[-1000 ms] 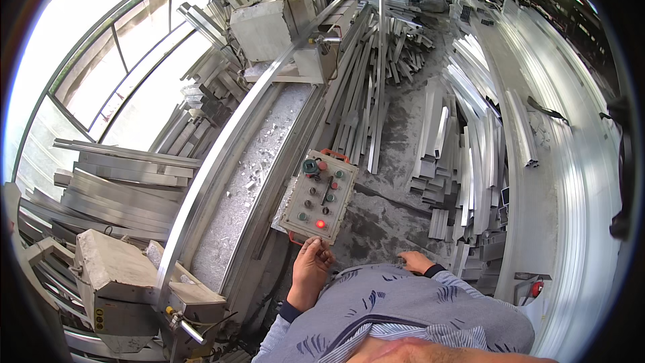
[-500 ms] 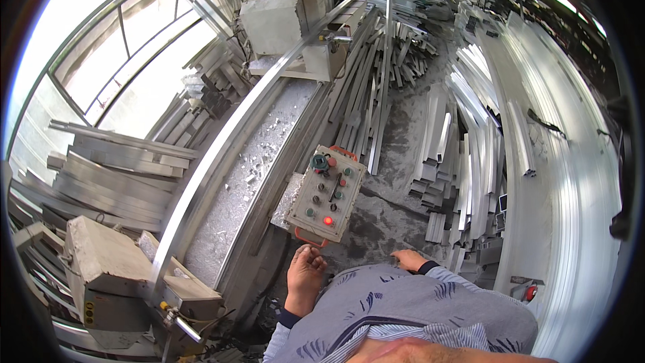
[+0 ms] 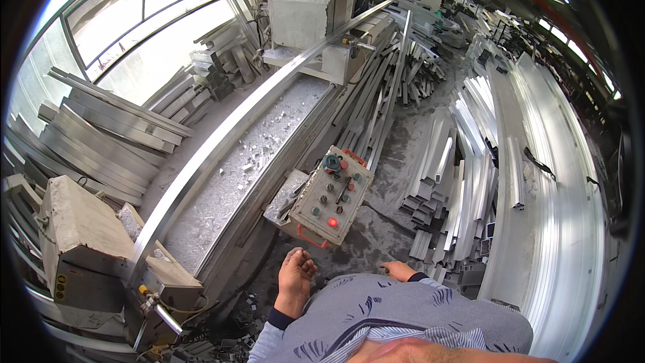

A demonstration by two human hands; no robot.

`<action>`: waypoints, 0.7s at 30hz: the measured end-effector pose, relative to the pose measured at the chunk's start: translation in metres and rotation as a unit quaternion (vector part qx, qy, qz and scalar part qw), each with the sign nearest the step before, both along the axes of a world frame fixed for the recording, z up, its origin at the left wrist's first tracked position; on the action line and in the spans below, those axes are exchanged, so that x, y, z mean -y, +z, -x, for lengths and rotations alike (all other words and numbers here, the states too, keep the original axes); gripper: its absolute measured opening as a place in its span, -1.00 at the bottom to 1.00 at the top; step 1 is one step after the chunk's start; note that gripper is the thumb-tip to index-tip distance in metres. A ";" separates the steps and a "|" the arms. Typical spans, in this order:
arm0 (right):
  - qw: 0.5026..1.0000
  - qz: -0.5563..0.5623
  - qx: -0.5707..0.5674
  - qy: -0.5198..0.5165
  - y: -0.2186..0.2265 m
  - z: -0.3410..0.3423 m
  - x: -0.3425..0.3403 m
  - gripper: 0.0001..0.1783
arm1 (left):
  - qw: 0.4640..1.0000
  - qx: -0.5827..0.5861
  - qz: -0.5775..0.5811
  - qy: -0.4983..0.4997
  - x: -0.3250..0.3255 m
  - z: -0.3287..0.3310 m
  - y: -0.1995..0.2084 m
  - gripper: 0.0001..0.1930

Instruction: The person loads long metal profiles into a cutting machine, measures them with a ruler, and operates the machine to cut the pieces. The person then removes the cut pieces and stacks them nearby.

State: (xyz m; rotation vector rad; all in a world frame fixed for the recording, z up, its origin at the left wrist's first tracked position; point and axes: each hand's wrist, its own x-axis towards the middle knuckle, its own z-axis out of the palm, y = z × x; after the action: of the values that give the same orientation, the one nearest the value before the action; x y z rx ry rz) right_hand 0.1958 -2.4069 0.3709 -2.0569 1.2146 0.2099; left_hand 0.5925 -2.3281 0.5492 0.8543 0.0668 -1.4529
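My left hand hangs just below the near end of a beige control box, apart from its orange handle. Its fingers are curled in, and nothing shows in them. My right hand is held low in front of the grey apron, near the box's right side. An extended finger points left; the apron partly covers that hand. On the box are several knobs and buttons, one of them a lit red button. Left of it, a long silver metal profile lies across a saw machine, between its two heads.
The near saw head stands at lower left, the far saw head at the top. Metal offcuts cover the machine bed. Stacked profiles lie on the floor at right, beside a long bench with more profiles.
The view has shifted, so the machine and the control box sit slightly lower in the picture. Both hands keep nearly the same pose below the box, moving slightly left in the picture.
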 end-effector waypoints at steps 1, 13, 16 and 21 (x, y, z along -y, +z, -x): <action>1.000 -0.003 -0.001 -0.003 0.003 -0.003 0.000 -0.32 | 1.000 -0.002 -0.004 -0.002 0.001 -0.003 0.000 -0.91; 0.997 0.038 0.037 -0.050 0.027 -0.043 -0.008 -0.29 | 0.999 0.003 -0.012 -0.031 0.010 -0.041 -0.019 -0.90; 0.995 0.063 0.034 -0.068 0.040 -0.054 0.001 -0.35 | 0.999 0.002 -0.015 -0.030 0.011 -0.042 -0.024 -0.89; 0.990 0.096 0.075 -0.071 0.056 -0.071 0.043 -0.41 | 0.999 0.009 -0.048 0.001 0.021 -0.041 -0.030 -0.89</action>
State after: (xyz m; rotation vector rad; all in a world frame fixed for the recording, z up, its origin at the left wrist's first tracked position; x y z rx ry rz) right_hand 0.2667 -2.4501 0.4266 -2.0940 1.3223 -0.1322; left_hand 0.6335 -2.3487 0.5192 0.9461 0.1252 -1.4482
